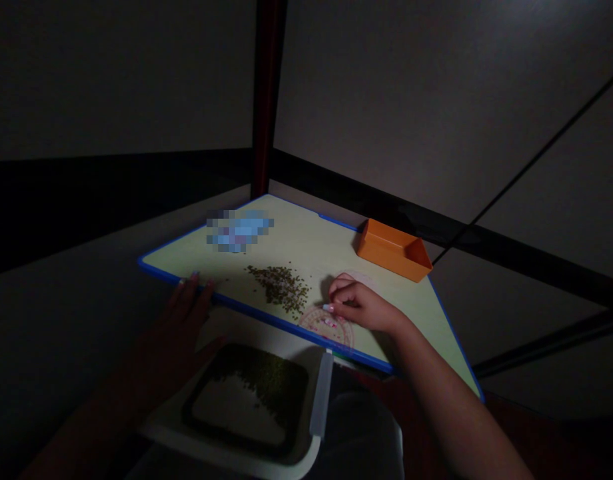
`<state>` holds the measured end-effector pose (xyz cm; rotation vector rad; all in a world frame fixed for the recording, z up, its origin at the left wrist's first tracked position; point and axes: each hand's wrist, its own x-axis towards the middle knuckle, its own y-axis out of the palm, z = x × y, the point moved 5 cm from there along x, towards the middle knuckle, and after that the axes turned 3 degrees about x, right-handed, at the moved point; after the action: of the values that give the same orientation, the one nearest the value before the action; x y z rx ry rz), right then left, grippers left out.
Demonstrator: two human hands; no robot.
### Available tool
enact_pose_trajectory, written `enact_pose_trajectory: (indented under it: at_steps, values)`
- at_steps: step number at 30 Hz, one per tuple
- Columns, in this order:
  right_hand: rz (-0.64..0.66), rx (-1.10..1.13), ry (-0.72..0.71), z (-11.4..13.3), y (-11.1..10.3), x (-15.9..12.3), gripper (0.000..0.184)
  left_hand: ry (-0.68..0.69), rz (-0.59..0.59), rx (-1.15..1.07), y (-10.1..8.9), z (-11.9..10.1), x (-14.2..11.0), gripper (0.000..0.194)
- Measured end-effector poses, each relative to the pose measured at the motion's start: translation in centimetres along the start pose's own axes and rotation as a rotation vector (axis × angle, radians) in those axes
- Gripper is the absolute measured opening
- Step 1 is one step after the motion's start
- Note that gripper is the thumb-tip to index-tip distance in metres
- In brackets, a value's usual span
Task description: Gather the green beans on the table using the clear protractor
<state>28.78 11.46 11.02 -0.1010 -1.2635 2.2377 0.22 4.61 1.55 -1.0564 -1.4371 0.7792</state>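
Note:
My right hand (pixel 359 303) is over the pale table (pixel 331 250), its fingers curled and thumb pressed in. Whatever the fingertips hold is hidden or too small to name. Beneath them, small pink and white pieces (pixel 330 323) lie on a printed pink protractor-like arc. To the left, a loose heap of small greenish grains, possibly beans (pixel 281 287), mixes with paler bits. My left hand (pixel 189 307) lies with fingers stretched out at the table's blue front edge, beside a white tub (pixel 320 400). Similar dark green grains (pixel 274 380) cover part of the tub's bottom.
An orange open box (pixel 394 253) stands at the table's back right edge. At the back left lies a blue item (pixel 240 231), blurred by pixelation. Dim wall panels (pixel 386 100) close off the far side, with a dark reddish post (pixel 266 100) at the corner.

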Motion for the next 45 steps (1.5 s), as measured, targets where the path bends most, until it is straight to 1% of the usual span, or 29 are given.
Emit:
enact_pose_trajectory:
  at_steps: [4,9,13,17,25,30,35,37,45]
  values:
    - [-0.019,0.0,-0.002,0.1,-0.2,0.0,0.035,0.007,-0.011,0.008,0.0,0.0,0.0,0.082]
    - [-0.012,0.0,-0.009,0.3,0.0,0.1,0.037,0.034,-0.028,0.023,0.2,0.0,-0.1,0.081]
    - [-0.018,-0.009,-0.01,0.4,0.2,0.3,0.038,0.023,-0.013,0.013,0.0,-0.2,0.0,0.081]
    - [-0.052,-0.054,0.016,0.2,0.1,0.4,0.036,0.015,-0.006,0.018,-0.1,-0.2,0.1,0.081]
    - [-0.111,-0.119,0.087,-0.7,-1.0,-0.2,0.035,0.045,-0.04,0.051,0.2,0.0,0.0,0.08]
    - [-0.143,-0.123,0.084,-1.2,-1.5,-0.6,0.034,0.058,-0.054,0.047,0.2,0.0,0.0,0.081]
    - [-0.234,-0.113,0.093,-1.3,-2.4,-0.8,0.037,0.053,-0.043,0.037,0.6,0.2,-0.1,0.082]
    - [-0.251,-0.114,0.105,-1.3,-2.6,-0.9,0.037,0.047,-0.047,0.036,0.7,0.3,-0.1,0.082]
    - [-0.186,-0.098,0.125,-1.4,-2.3,-0.9,0.035,0.034,-0.033,0.029,0.4,0.1,0.0,0.079]
